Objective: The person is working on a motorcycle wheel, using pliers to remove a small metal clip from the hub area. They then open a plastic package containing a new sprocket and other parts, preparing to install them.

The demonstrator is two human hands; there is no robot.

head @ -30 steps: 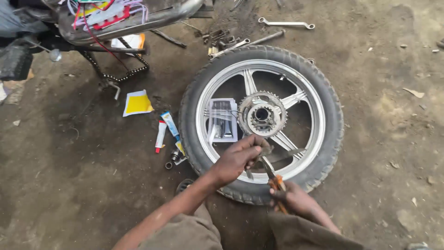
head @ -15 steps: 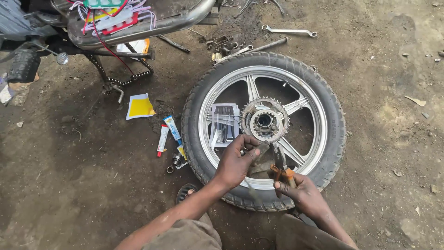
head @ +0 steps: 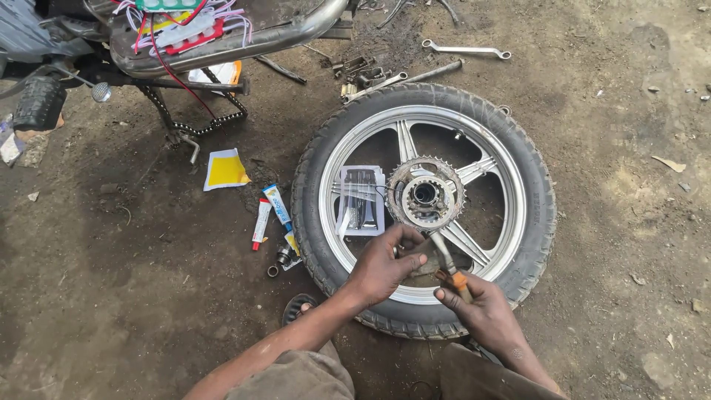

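A motorcycle wheel (head: 533, 185) with silver spokes lies flat on the dirt, its toothed sprocket (head: 426, 194) facing up at the hub. My right hand (head: 474, 307) grips orange-handled pliers (head: 450, 267) whose jaws point at the sprocket's near edge. My left hand (head: 385, 265) is closed on a small part beside the pliers' tip, just below the sprocket; what it pinches is too small to tell. A clear blister pack (head: 361, 200) lies inside the rim to the left of the hub.
A motorcycle frame with loose coloured wires (head: 185, 33) and a hanging chain (head: 196, 118) stands at the top left. Wrenches (head: 466, 50) lie beyond the wheel. A yellow packet (head: 226, 169), two tubes (head: 270, 211) and small metal parts lie left of the tyre.
The view has shifted slightly, so the wheel sits a little lower in frame. Both hands stay at the sprocket's near edge; the pliers have turned more upright toward the hub.
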